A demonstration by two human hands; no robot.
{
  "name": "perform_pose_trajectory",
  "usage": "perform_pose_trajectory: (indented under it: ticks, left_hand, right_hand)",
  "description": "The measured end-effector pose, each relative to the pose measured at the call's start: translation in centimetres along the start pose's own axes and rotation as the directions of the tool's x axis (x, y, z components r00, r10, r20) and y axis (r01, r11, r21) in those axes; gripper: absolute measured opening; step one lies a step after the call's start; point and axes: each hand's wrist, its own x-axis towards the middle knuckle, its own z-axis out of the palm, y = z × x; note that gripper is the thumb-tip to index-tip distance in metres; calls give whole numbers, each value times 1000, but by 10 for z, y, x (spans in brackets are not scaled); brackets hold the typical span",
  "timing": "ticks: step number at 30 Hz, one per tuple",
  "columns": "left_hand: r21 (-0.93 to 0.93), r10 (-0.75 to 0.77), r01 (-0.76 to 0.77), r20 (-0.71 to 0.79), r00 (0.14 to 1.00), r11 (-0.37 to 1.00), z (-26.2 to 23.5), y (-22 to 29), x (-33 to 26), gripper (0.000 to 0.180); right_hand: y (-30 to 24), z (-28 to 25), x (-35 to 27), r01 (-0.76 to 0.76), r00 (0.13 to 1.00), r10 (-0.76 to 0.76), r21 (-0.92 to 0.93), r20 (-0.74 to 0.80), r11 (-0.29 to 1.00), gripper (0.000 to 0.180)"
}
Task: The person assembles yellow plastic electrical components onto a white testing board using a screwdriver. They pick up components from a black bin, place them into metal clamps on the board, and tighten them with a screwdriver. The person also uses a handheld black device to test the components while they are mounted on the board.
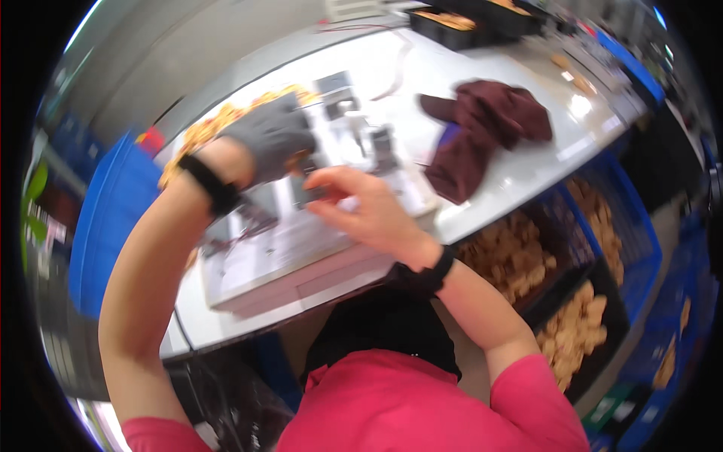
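Observation:
My left hand (pixel 275 139), in a grey glove, reaches over a white worktop fixture (pixel 301 245) fitted with metal parts. Its fingers are blurred and partly hidden; a small brownish piece (pixel 299 160) shows beside them. My bare right hand (pixel 369 211) is close by, thumb and forefinger bent toward each other around a small dark thing (pixel 314 193) that is too smeared to name. Behind the hands a metal clamp-like mechanism (pixel 358 128) stands on the fixture. Beyond the left hand lies a heap of small yellowish-tan pieces (pixel 215 124).
A dark maroon cloth (pixel 501 113) lies on the white table (pixel 384 64) to the right. A blue bin (pixel 105 218) stands at the left. Crates below the right edge hold tan pieces (pixel 576 324). Black trays (pixel 444 32) with similar pieces sit at the far side.

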Motion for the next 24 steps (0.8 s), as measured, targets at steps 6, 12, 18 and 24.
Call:
perform_pose_trajectory:
  ticks: [6,12,18,24]
  left_hand:
    - [-168,18,-47,-168,986,985,-26,-21,-18,35]
    - [-472,-289,226,-65,955,852,-86,26,-60,50]
    - [-692,-79,-94,-214,974,716,-50,143,-51,60]
    - [-733,-19,-78,-123,992,676,-45,158,-80,72]
  right_hand:
    - [8,-1,0,85,994,-84,25,-67,996,29]
    - [0,-4,-12,265,849,-312,-167,-426,950,58]
    - [-52,-44,-87,178,978,-192,-153,-82,972,73]
    - [-50,-121,-219,-605,725,548,-5,-417,797,51]
